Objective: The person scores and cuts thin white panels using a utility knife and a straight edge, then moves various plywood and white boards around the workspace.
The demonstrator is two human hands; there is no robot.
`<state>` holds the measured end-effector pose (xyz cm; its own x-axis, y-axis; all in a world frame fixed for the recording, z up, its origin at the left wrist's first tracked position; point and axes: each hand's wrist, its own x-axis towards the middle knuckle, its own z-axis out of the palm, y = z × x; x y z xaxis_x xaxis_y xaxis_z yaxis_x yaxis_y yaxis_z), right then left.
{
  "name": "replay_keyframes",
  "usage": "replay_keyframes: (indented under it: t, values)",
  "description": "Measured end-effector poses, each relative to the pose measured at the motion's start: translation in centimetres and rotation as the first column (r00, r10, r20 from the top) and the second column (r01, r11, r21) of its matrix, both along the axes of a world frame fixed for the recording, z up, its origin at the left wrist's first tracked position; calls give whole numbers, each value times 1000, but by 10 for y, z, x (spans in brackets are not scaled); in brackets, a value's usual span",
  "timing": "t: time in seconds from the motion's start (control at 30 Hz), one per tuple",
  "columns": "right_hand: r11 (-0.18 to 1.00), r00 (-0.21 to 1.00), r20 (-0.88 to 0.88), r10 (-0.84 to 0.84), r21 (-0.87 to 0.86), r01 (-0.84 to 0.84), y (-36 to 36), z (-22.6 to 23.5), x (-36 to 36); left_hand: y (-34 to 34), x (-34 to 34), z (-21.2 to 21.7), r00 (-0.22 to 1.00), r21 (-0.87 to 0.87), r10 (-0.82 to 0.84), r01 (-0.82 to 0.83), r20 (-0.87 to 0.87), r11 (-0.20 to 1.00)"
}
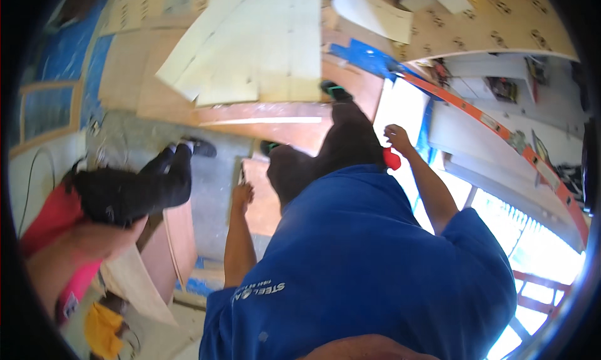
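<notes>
Plywood board (263,203) in the middle of it all, tan and small, and the left hand is right up against its left side as we look down! Sweep from the left: a co-worker's dark trousers (128,194) and dark shoe (203,148), well apart from that board, then grey floor (213,185), and now the left hand (243,195), hanging at the board's left edge. Its fingers look curled; a slim dark thing (243,171) shows just above them, and whether they grip it, or touch the wood at all, I cannot tell. Here's the relation that counts: the board spreads to the right of those fingers and down past them, its longer visible run going near to far, though the wearer's clothes cover part of it, so the full long axis stays a guess. Right again, past the wearer's own dark trousers (347,135), a red thing (392,158) sits beside the hip, and just beyond it comes the right hand (397,136), fingers bent in; pinching something or nothing, this view won't say. So left is clearly the nearer hand to the board, right the nearer to the red thing, with both legs between the two.
</notes>
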<state>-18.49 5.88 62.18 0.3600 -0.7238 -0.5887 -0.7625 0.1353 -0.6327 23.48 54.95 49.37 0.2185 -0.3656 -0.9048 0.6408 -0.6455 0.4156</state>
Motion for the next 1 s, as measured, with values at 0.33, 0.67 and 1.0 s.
replay_keyframes:
  t: [0.33,0.67,1.0]
  values:
    - [977,974,221,47,194,-91,-151,-32,129,-97,-84,64,977,286,214,-204,-4,936]
    - [692,995,-8,100,-718,-76,-570,-303,297,-253,-148,32,971,505,134,-220,200,835]
    - [982,993,105,-57,-171,74,-746,-405,434,-330,-186,-49,957,608,167,-280,237,743]
